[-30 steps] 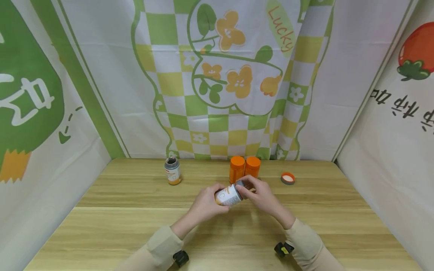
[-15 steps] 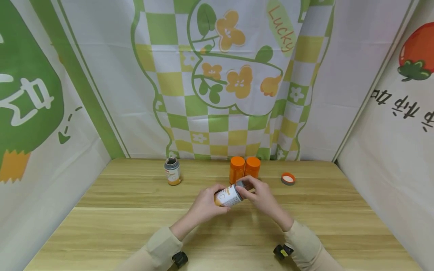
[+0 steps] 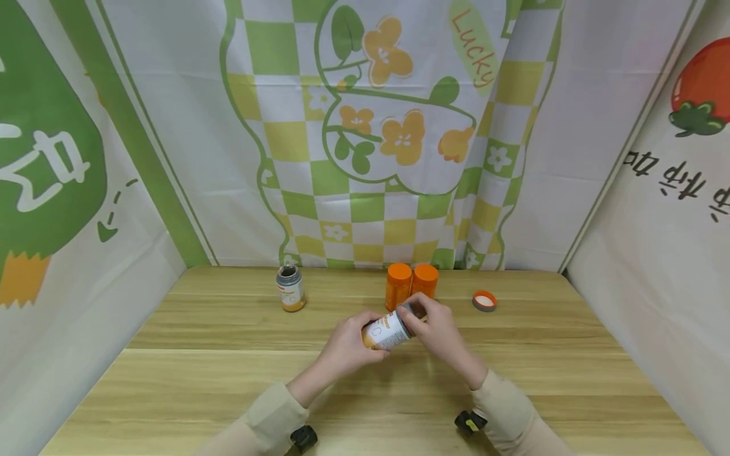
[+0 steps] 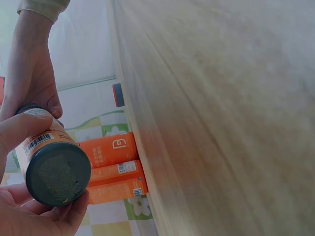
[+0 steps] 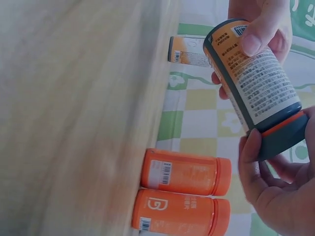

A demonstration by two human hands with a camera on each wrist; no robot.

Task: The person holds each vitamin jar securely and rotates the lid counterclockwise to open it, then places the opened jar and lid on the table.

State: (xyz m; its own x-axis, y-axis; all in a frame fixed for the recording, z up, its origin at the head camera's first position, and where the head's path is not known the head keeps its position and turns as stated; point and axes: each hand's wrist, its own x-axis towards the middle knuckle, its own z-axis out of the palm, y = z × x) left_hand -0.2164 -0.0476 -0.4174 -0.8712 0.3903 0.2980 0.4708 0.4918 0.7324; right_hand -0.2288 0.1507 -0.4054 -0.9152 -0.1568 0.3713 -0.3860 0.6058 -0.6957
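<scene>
My left hand (image 3: 344, 347) grips the body of a dark grey supplement bottle (image 3: 384, 332) with a white and orange label. It is tilted above the table, its base toward the left wrist camera. At its other end, the fingers and thumb of my right hand (image 3: 441, 328) hold the grey cap (image 5: 283, 139). An orange ring shows between cap and bottle in the right wrist view. Just behind the hands stand two orange bottles (image 3: 398, 285) side by side, with their orange lids on.
An uncapped grey bottle (image 3: 291, 294) with a similar label stands upright at the back left. At the back right, a loose grey cap with an orange rim (image 3: 484, 301) lies with its white inside up. A patterned cloth (image 3: 376, 209) hangs behind the wooden table (image 3: 199, 380).
My right forearm has shifted slightly left and the right hand has turned a little at the cap. The held bottle has moved slightly to the right. Everything else stays in place.
</scene>
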